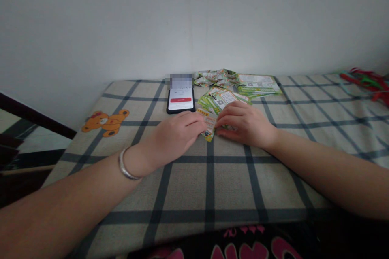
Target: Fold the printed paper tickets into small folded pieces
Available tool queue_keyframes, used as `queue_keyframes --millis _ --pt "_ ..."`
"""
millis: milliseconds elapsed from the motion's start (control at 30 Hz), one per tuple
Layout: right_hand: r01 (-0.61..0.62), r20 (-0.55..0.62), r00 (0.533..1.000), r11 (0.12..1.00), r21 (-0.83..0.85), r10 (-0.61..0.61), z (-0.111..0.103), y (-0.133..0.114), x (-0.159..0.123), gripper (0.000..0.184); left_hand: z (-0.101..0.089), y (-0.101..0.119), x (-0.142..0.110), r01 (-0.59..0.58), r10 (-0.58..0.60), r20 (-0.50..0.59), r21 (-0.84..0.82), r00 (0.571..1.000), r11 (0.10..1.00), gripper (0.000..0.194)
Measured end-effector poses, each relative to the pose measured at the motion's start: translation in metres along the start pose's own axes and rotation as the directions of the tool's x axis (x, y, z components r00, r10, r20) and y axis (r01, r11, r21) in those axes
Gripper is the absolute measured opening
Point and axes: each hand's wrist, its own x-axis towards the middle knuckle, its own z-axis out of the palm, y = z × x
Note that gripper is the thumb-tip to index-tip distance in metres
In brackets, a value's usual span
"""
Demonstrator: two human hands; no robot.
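Printed slip [209,123] sits right between the two hands, so call that the middle of the clock. Left hand [179,133] has its fingertips on the 9 o'clock side, right hand [247,124] on the 3 o'clock side, only a small gap between them. Thumbs are mostly hidden, so I can't tell if either one is really pinching it. Silver bangle [123,165] on the left wrist.

Worktop [188,188] is beige check with blue-grey lines, running up to a plain pale wall [194,20] at 12. Dark brown bar [27,113] past the edge at 9.

Close in, there's a lit phone [180,104] around 10:30, just beside the left hand. Fanned cards [219,100] at 1, lower part blocked by the right hand. Crumpled wrappers [215,77] behind those, leaflet pile [258,83] at 2. Flat orange bear [105,122] at 9, blurry red-and-green bundle [366,83] way out near 3.

Writing: QR code on a fanned card, red button on the phone, top of its screen pixelated. Text's too small to read.
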Motion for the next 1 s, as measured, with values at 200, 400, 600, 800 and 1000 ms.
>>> queue_keyframes --millis 200,400,600,800,1000 --pt "-0.028 -0.007 1.000 1.000 0.011 0.028 0.0013 0.0039 0.0002 0.016 -0.0027 -0.0077 -0.0002 -0.009 0.008 -0.054 -0.020 0.998 1.000 0.014" --pt "0.001 -0.063 0.998 1.000 -0.029 -0.002 0.0011 0.0030 0.0004 0.020 -0.0029 -0.0103 -0.0004 0.040 -0.052 -0.079 -0.144 0.996 0.989 0.018" --pt "-0.035 -0.126 0.992 0.999 -0.041 0.029 0.0000 0.0023 0.0006 0.014 -0.0031 -0.0105 -0.0012 0.054 -0.066 -0.067 -0.170 0.996 0.984 0.016" --pt "-0.129 -0.073 0.988 0.990 0.062 0.133 0.0013 0.0033 -0.0003 0.018 -0.0035 -0.0110 -0.0026 0.092 -0.107 -0.087 -0.162 0.990 0.983 0.013" --pt "-0.147 -0.039 0.987 0.977 0.152 0.154 0.0037 0.0053 -0.0011 0.017 -0.0035 -0.0110 -0.0015 0.101 -0.119 -0.074 -0.207 0.990 0.973 0.013"
